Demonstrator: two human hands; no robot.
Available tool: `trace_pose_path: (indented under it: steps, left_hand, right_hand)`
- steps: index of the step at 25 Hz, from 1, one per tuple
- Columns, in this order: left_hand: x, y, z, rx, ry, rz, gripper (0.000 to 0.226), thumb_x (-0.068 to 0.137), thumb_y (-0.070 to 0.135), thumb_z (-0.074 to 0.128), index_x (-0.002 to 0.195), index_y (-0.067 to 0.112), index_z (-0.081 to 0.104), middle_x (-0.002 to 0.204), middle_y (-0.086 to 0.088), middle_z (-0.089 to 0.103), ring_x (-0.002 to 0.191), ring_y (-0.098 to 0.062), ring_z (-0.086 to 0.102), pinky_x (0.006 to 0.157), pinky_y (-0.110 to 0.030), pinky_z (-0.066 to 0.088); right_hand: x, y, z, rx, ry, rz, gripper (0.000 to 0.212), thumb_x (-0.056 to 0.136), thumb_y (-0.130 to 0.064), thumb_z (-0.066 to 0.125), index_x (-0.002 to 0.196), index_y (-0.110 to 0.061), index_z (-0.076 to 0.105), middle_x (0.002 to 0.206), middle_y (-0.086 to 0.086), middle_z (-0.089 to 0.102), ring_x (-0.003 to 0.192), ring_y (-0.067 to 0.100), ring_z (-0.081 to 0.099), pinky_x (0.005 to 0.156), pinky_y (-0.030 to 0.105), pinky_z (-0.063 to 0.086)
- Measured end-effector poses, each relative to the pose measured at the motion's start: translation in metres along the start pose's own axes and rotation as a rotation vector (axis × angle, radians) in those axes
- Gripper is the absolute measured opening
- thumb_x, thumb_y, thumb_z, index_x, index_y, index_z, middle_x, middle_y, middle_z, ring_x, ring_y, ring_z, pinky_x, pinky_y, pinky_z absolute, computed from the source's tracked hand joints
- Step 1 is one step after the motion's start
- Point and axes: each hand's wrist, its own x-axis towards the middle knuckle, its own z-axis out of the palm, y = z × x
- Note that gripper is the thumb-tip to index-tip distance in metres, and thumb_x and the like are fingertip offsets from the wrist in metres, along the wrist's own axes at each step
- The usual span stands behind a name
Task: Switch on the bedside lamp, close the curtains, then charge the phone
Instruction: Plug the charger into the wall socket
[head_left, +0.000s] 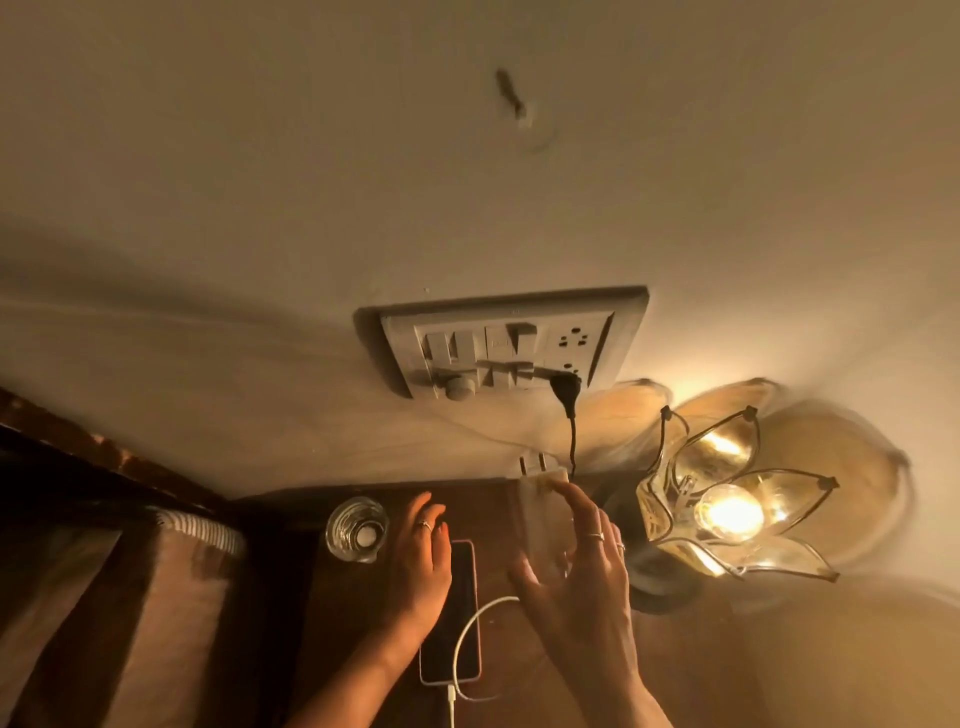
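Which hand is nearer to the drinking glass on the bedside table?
Left. The left hand rests on the phone just right of the glass; the right hand holds the charger adapter farther right, near the lamp.

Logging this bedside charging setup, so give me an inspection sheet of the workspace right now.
Surface: dark wooden bedside table.
Job's things: lamp lit; phone flat on the table; white charger not yet in the switchboard.
Clutter: glass.
Hands: left hand rests on the phone; right hand holds the charger, prongs up.
Cables: white cable plugged into the phone; black plug in the lower socket.
Surroundings: wall, bed on the left.
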Motion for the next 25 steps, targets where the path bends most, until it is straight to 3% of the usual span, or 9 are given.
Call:
trace_pose_path:
  steps: [4,7,9,13,19,25]
  left_hand:
    - [0.011,0.023,-0.012,-0.044,0.058,0.009,0.023,0.087,-0.001,0.054,0.107,-0.007,0.066,0.123,-0.022,0.060,0.117,-0.035,0.057,0.102,-0.043,0.044]
    - [0.017,0.035,-0.018,-0.061,0.064,0.045,0.025,0.090,0.002,0.051,0.110,-0.006,0.064,0.127,-0.020,0.058,0.120,-0.032,0.055,0.104,-0.039,0.043]
    - [0.020,0.039,-0.021,-0.063,0.063,0.048,0.027,0.092,0.005,0.048,0.113,-0.004,0.062,0.130,-0.017,0.056,0.122,-0.029,0.053,0.104,-0.035,0.042]
    - [0.023,0.040,-0.021,-0.073,0.079,0.038,0.026,0.093,0.006,0.048,0.113,-0.004,0.063,0.128,-0.018,0.057,0.120,-0.027,0.054,0.100,-0.027,0.039]
    - [0.023,0.032,-0.013,-0.056,0.088,0.041,0.024,0.091,0.003,0.052,0.109,-0.006,0.064,0.125,-0.021,0.059,0.118,-0.031,0.056,0.101,-0.037,0.045]
    - [0.022,0.030,-0.007,-0.050,0.076,0.034,0.025,0.091,0.005,0.051,0.110,-0.003,0.065,0.125,-0.017,0.060,0.118,-0.028,0.056,0.099,-0.027,0.040]
  right_hand:
    - [0.033,-0.028,-0.021,0.021,0.123,-0.099,0.075,0.067,-0.032,0.072,0.130,-0.047,0.034,0.114,-0.046,0.034,0.105,0.011,0.050,0.080,0.027,0.050]
    - [0.060,-0.031,-0.027,0.003,0.175,-0.111,0.073,0.070,-0.024,0.074,0.132,-0.037,0.037,0.120,-0.012,0.052,0.104,0.013,0.048,0.079,0.014,0.042]
    - [0.073,-0.028,-0.028,-0.025,0.183,-0.090,0.073,0.071,-0.021,0.075,0.133,-0.033,0.038,0.122,0.001,0.054,0.103,0.012,0.044,0.072,0.003,0.032]
    - [0.086,-0.021,-0.026,-0.084,0.203,-0.081,0.075,0.069,-0.021,0.078,0.133,-0.028,0.040,0.125,0.006,0.054,0.104,0.013,0.041,0.069,0.001,0.025]
    - [0.089,-0.012,-0.021,-0.111,0.218,-0.112,0.078,0.068,-0.023,0.080,0.135,-0.030,0.039,0.124,0.005,0.055,0.105,0.015,0.045,0.076,0.016,0.038]
    - [0.090,-0.010,-0.020,-0.128,0.238,-0.123,0.081,0.069,-0.022,0.081,0.138,-0.031,0.040,0.125,0.005,0.056,0.108,0.020,0.049,0.080,0.023,0.041]
